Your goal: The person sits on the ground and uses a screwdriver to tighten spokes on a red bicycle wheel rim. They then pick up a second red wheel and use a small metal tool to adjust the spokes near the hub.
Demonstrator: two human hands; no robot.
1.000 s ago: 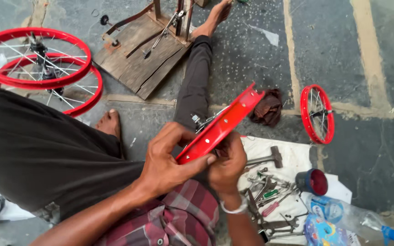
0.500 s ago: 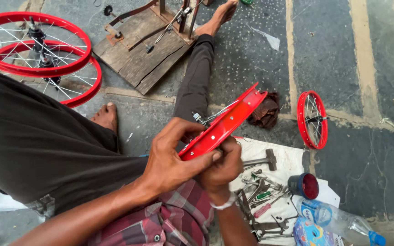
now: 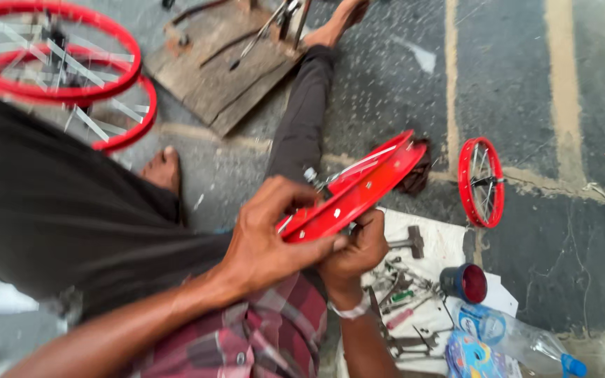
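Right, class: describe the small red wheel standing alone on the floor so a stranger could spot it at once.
Start at the white cloth strewn with tools, right of the person's hands. Just beyond its far right corner stands a small red wheel, upright on the grey floor. Unlike the other red wheels, it is touched by no hand and stands alone.

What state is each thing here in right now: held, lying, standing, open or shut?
Red spoked wheel rim: held tilted, edge-on, above the lap.
Left hand: gripping the rim's near edge.
Right hand: closed under the rim.
Small red wheel: standing upright on the floor.
Two large red wheels: lying stacked.
Clear plastic bottle with blue cap: lying, capped.
Hammer: lying on white sheet.
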